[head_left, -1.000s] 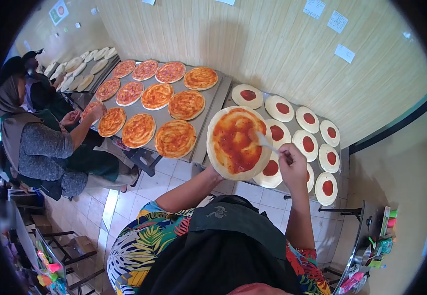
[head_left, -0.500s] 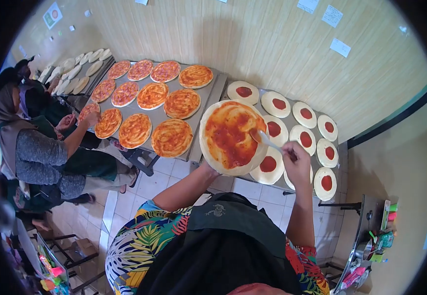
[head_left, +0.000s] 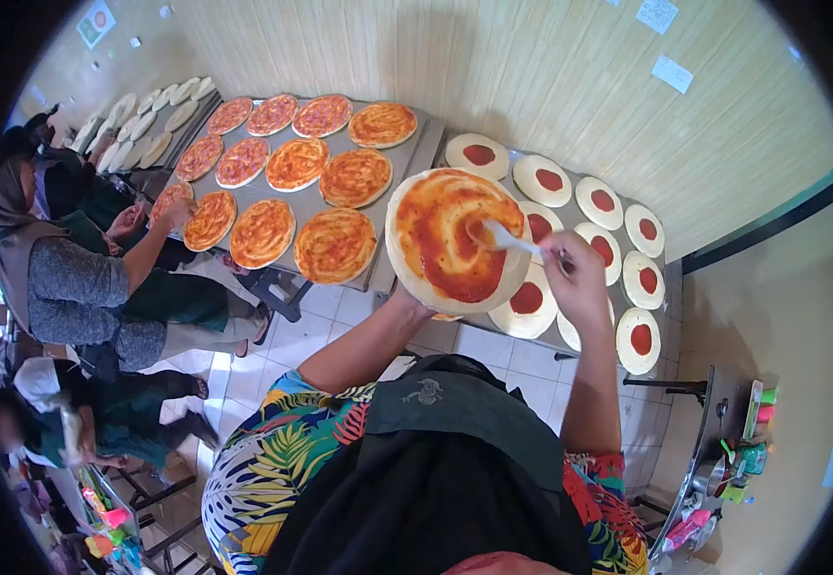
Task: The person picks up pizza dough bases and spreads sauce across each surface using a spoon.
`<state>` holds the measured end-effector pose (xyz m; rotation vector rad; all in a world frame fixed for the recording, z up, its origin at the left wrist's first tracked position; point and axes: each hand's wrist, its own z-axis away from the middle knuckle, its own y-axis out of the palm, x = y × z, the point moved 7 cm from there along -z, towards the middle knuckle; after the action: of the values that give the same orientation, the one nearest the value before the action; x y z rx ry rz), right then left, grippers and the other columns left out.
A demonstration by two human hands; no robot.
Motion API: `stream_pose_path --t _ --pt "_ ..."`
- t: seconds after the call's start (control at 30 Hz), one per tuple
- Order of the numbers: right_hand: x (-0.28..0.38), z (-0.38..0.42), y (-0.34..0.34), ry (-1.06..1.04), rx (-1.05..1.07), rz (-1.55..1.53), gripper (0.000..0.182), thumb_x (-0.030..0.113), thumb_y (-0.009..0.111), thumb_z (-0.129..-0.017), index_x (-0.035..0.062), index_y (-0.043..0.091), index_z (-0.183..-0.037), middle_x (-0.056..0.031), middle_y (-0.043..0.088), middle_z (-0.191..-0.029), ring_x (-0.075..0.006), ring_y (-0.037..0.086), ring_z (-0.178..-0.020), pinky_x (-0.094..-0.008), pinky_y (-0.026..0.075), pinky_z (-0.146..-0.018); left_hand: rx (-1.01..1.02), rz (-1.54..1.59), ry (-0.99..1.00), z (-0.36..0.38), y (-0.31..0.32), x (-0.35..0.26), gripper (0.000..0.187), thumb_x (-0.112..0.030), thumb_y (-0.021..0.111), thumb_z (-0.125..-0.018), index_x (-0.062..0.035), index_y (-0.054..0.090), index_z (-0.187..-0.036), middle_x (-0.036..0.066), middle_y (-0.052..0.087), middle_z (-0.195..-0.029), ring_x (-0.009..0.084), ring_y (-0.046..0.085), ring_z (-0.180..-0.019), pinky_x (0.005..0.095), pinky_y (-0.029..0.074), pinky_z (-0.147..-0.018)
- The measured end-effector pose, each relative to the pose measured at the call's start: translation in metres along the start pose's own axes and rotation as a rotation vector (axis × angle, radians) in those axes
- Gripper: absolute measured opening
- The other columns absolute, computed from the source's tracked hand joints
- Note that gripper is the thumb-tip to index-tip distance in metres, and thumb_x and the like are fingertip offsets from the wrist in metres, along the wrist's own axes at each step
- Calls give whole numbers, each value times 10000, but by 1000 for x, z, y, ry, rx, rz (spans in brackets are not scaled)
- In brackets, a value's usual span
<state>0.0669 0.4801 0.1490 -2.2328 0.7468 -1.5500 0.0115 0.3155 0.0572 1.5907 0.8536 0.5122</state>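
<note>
My left hand point(head_left: 414, 307) holds up a round pizza base point(head_left: 405, 270) from below; its fingers are mostly hidden under the dough. Red-orange sauce covers the middle of the base, with a bare pale rim around it. My right hand point(head_left: 578, 280) is closed around the handle of a spoon point(head_left: 510, 241), whose bowl rests in the sauce right of the centre. Behind the held base, a metal tray point(head_left: 579, 192) carries several dough rounds, each with a red blob of sauce, such as one dough round point(head_left: 639, 337).
On the left, a table point(head_left: 407, 177) bears several sauced pizzas point(head_left: 337, 245). A co-worker point(head_left: 76, 287) reaches over it with one hand point(head_left: 179, 212). Another person point(head_left: 100, 407) stands lower left. A side table point(head_left: 699, 450) with utensils is at the right, by the wall.
The spoon has moved left and up across the base, and the sauce is spread wider. My right hand has risen slightly. Another person has come into view at lower left.
</note>
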Motion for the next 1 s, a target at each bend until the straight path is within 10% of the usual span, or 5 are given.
stream_pose_path --t 0.63,1.0 --pt "45 22 14 -44 100 216 120 -10 618 -844 27 597 -956 -130 638 -864 -274 676 -719 -371 537 -654 -167 206 291 -6 -27 -19 639 -576 377 -1003 -80 477 -1394 183 549 -1392 362 571 -1247 551 477 -1059" --pt "22 16 -6 54 66 171 132 -28 607 -843 18 602 -966 -131 631 -843 -246 660 -739 -341 521 -668 -28 163 -4 -17 -12 0 637 -543 406 -1005 -90 423 -1453 185 497 -1457 365 538 -1300 560 465 -1082"
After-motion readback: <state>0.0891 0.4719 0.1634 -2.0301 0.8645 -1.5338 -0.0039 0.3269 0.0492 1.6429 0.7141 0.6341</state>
